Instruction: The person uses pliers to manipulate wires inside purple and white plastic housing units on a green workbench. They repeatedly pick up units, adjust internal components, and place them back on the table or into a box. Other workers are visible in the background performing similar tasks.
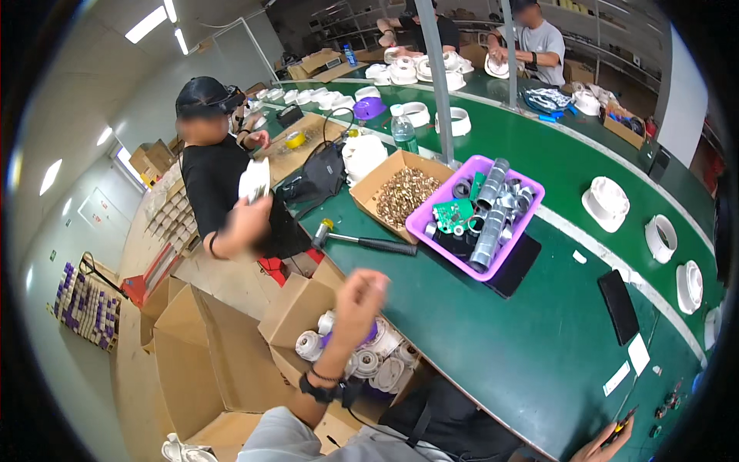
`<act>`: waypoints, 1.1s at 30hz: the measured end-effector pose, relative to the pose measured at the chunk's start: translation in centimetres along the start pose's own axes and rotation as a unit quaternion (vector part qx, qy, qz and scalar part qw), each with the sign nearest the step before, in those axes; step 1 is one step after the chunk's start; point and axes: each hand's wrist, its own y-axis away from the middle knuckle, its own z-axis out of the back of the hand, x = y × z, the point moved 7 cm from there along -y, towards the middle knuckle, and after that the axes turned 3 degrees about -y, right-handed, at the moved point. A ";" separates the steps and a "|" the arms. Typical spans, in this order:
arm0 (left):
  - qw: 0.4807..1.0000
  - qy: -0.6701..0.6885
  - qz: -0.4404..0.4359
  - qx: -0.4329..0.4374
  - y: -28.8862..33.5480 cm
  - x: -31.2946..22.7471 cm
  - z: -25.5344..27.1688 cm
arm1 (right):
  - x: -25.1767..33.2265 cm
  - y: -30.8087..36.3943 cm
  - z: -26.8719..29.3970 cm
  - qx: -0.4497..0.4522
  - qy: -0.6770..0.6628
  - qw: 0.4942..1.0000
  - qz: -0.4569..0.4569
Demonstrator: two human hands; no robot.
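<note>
My left hand [359,305] is raised at the green table's edge, over an open cardboard box of white round parts [367,363]. Its fingers are bent together, slightly blurred; anything between them is too small to make out. A dark band circles that wrist. At the lower right, my right hand [602,445] is closed around a slim hand tool with yellow and black handles [618,428], its exact kind unclear. Small dark and red parts [671,399] lie just beyond it. White paper slips [638,354] and a black phone-like slab [618,307] are farther up the table.
A purple basket [416,224] holds metal tubes and green circuit boards. Beside it are a cardboard tray of brass-coloured pieces [406,194] and a hammer [362,242]. White housings [605,203] line the far strip. A co-worker [219,165] stands at left; two others work at the back.
</note>
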 end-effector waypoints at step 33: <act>0.867 0.466 0.105 -0.143 5.0 4.2 -4.0 | -21.0 5.8 -3.9 0.049 -0.231 0.923 -0.305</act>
